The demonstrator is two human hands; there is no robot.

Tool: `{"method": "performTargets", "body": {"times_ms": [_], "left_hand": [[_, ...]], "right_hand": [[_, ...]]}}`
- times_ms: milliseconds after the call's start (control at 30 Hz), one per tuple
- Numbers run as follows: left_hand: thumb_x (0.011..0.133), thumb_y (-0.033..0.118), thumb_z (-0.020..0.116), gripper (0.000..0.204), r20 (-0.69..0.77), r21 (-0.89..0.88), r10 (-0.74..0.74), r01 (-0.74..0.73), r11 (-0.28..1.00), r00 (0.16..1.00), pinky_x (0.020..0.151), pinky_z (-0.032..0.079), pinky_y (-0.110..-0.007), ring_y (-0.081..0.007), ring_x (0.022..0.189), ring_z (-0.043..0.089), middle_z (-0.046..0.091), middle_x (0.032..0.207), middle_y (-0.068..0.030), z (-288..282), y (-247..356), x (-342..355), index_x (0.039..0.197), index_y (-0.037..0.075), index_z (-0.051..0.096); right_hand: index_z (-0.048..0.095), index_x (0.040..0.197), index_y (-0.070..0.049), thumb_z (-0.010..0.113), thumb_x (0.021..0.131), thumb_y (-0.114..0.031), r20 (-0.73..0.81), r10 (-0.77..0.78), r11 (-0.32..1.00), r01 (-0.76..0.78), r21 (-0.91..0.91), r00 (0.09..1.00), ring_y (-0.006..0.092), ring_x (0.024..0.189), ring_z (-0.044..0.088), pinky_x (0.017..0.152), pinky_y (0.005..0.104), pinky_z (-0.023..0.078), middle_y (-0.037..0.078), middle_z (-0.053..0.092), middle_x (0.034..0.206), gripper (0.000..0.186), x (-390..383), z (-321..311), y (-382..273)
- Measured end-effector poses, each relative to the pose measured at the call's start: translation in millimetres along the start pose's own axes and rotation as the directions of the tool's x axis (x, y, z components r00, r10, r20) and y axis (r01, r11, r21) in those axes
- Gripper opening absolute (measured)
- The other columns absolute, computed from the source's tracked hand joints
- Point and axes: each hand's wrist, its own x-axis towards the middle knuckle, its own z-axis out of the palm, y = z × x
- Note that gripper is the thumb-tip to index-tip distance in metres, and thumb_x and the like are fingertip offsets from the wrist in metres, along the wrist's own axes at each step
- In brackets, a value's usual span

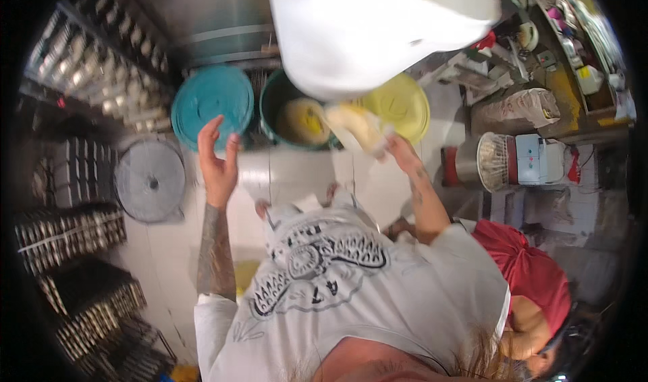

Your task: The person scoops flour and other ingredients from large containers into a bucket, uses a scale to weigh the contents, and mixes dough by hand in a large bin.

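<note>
My right hand grips the end of a pale, translucent scoop-like container with yellowish stuff in it. Motion blurs its outline, so its exact kind is unclear. It hangs tilted at the right side of an open dark green bin. Inside that bin lies a pale heap with a bright yellow patch. My left hand is held up with fingers apart and nothing in it, just in front of a bin with a teal lid.
A large white smooth body hangs over the bins. A yellow lid is to their right, and a grey round lid at left. Racks line the left. A person in red is close on my right, near a wire-guarded machine.
</note>
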Motion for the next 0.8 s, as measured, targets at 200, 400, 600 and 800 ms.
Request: {"method": "performTargets", "body": {"times_ms": [200,400,600,800], "left_hand": [[0.076,0.01,0.081,0.067,-0.011,0.225,0.604,-0.587,0.778,0.797,0.105,0.041,-0.044,-0.0365,0.129,0.044,0.037,0.143,-0.0188,44.8,179.1,76.9,0.137,0.009,0.051],[0.081,0.038,0.076,0.074,0.232,0.606,0.606,-0.601,0.521,0.761,0.114,0.015,-0.061,-0.0285,0.134,0.043,0.036,0.15,-0.0145,56.1,261.4,100.4,0.145,0.018,0.045],[0.077,0.036,0.08,0.083,0.193,0.647,0.583,-0.549,0.529,0.789,0.113,0.021,-0.062,-0.0326,0.138,0.037,0.034,0.151,-0.0145,33.7,251.3,91.7,0.147,0.016,0.04],[0.075,0.032,0.082,0.08,0.246,0.663,0.596,-0.581,0.472,0.764,0.112,0.024,-0.061,-0.0318,0.136,0.039,0.038,0.148,-0.0133,40.1,250.5,108.4,0.144,0.017,0.045]], "right_hand": [[0.064,0.095,-0.004,0.065,0.074,-0.03,-0.411,-0.311,0.95,0.263,-0.17,0.857,0.0153,0.075,0.051,0.069,0.0298,0.044,0.002,0.057,0.088,0.033,-154.4,-134.5,-141.3],[0.061,0.097,-0.002,0.057,0.084,-0.021,-0.391,-0.737,0.632,0.767,-0.108,0.551,0.0168,0.085,0.058,0.077,0.031,0.048,0.006,0.061,0.093,0.023,-270.6,-122.6,-364.7],[0.065,0.115,0.004,0.058,0.087,-0.047,-0.293,-0.924,0.382,0.657,-0.65,0.247,0.0215,0.082,0.064,0.076,0.0361,0.051,0.011,0.069,0.09,0.058,-237.9,53.6,-528.9],[0.074,0.086,-0.002,0.058,0.08,-0.049,0.245,-0.963,-0.137,0.585,-0.799,0.109,0.0356,0.08,0.069,0.078,0.0429,0.053,0.022,0.07,0.084,0.05,-242.2,156.4,-599.4]]}}
